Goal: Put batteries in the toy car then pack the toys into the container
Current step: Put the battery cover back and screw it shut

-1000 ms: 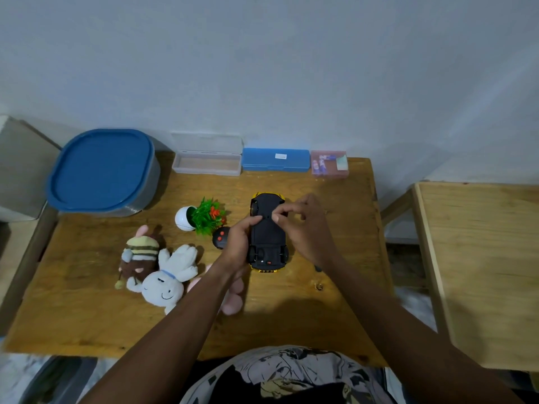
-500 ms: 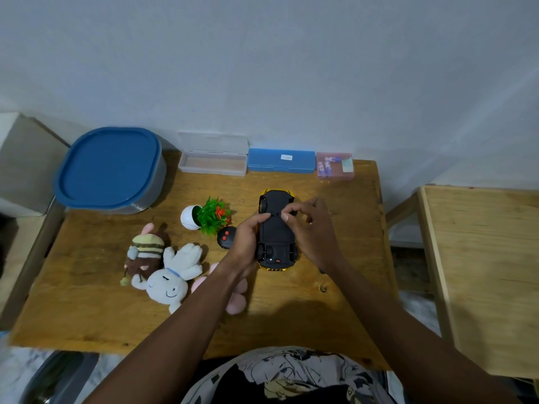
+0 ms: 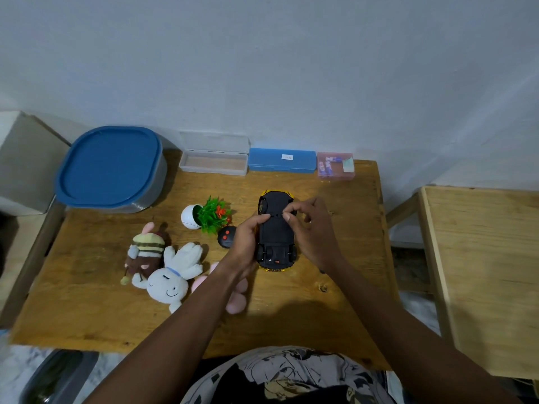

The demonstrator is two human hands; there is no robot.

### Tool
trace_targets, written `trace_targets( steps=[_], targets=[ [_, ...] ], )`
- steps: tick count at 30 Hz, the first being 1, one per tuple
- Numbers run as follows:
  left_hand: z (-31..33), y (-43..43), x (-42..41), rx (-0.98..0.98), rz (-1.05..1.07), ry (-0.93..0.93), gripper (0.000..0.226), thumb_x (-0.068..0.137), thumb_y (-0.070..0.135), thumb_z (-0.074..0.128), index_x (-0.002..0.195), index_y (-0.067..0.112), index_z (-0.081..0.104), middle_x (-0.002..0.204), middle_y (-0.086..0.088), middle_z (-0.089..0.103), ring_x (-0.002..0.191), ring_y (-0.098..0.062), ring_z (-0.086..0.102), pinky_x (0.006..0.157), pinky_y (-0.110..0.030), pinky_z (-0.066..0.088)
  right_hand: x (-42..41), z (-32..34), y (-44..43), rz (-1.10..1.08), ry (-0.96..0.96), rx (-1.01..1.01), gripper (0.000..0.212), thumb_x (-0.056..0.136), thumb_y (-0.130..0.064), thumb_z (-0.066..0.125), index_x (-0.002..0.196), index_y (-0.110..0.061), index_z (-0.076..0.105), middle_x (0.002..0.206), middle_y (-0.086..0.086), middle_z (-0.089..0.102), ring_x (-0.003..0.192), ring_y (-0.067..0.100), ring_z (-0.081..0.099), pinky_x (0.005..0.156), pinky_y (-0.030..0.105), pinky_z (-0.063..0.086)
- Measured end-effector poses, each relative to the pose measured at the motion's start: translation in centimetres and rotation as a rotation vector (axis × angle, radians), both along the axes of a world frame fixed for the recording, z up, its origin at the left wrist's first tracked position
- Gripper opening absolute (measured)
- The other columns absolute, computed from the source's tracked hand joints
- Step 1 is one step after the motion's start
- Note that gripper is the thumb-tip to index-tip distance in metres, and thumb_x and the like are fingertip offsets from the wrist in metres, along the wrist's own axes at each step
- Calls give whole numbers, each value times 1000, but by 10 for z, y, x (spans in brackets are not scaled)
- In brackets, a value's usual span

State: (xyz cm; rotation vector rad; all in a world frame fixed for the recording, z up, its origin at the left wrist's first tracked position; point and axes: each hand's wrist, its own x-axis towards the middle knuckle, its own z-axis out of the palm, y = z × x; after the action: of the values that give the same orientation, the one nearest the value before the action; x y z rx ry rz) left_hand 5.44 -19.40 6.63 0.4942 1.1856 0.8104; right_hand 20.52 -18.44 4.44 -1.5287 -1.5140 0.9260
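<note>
Toy car lies upside down near the middle of the tabletop, black underside up, with yellow bodywork showing only at its far and near ends. The left hand grips its left flank, thumb pressed on the underside. The right hand comes in from the right with its fingers curled, thumb and forefinger pinching at a spot on the far half of the underside. That is probably the battery hatch, though no seam is clear enough to say.

It looks like a light, stiff plastic shell, smooth and apt to rock on its roof. The flanks between the wheels seem the surest hold, since the wheels would turn under a grip. A small hatch clip could snap if forced.

Just left of the car sits a round black remote, and beyond it a toy plant tipped on its side. Nearer and farther left lie a bee plush and a white rabbit plush, touching. A pink plush is partly under the left forearm.

The container stands at the far left corner with its blue lid on. Along the far edge are an open clear case, a shut blue case and a pink box holding batteries, well apart from the car.
</note>
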Motion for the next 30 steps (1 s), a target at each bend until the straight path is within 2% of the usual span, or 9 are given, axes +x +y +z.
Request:
trace_targets(
  steps=[10, 17, 21, 30],
  targets=[
    [-2, 0, -2, 30, -9, -10, 45, 102, 26, 38, 134, -1, 55, 100, -16, 70, 80, -27, 70, 64, -36, 58, 6, -5, 3, 74, -101, 66, 3, 89, -21, 68, 92, -23, 69, 93, -2, 45, 86, 3, 45, 73, 7, 35],
    [-6, 1, -3, 75, 3, 41, 38, 102, 24, 41, 132, 5, 55, 111, -18, 67, 90, -30, 67, 74, -40, 55, 7, -5, 7, 74, -178, 98, 5, 88, -27, 68, 92, -24, 69, 94, -4, 45, 88, 5, 47, 75, 23, 43],
    [-4, 2, -4, 113, -10, 38, 27, 102, 18, 39, 121, 14, 59, 103, -11, 70, 85, -24, 69, 67, -35, 57, 7, -4, 9, 88, -191, 91, 5, 88, -27, 69, 91, -24, 70, 94, -5, 45, 86, 5, 46, 73, 20, 39],
    [-9, 0, -4, 96, -21, -4, 33, 102, 20, 39, 128, 12, 58, 100, -9, 73, 81, -23, 71, 64, -34, 58, 8, 2, 8, 79, -144, 16, 2, 88, -27, 70, 90, -27, 71, 93, -3, 49, 80, 5, 47, 70, 16, 39]
  ],
)
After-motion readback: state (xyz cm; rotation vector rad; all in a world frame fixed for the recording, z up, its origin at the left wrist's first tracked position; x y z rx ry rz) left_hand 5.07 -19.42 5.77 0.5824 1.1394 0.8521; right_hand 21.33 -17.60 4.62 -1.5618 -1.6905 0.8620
